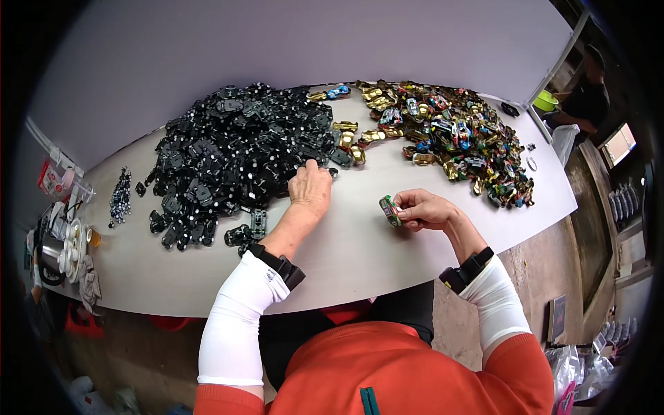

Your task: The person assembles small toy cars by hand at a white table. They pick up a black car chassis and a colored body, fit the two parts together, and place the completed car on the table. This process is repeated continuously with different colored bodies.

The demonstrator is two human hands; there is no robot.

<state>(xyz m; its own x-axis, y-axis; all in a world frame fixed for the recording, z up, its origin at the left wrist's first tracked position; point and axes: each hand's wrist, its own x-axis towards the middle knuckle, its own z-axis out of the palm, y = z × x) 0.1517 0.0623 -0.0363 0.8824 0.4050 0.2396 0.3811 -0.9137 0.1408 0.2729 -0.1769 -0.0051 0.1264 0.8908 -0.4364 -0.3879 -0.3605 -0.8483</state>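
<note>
One car [390, 210] held; bowl [545, 101] contents unclear.

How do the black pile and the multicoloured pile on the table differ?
The black pile is mostly dark with pale spots; the multicoloured pile mixes gold, red, blue and green. The black pile lies to the left, the multicoloured pile to the right. The black pile covers more of the table than the multicoloured pile. Both are loose heaps of small pieces.

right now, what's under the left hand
The left hand is at the lower right edge of the black toy car chassis pile; chassis and pale tabletop show around it. What lies beneath its palm and fingertips is covered, so its grip is unclear.
</note>
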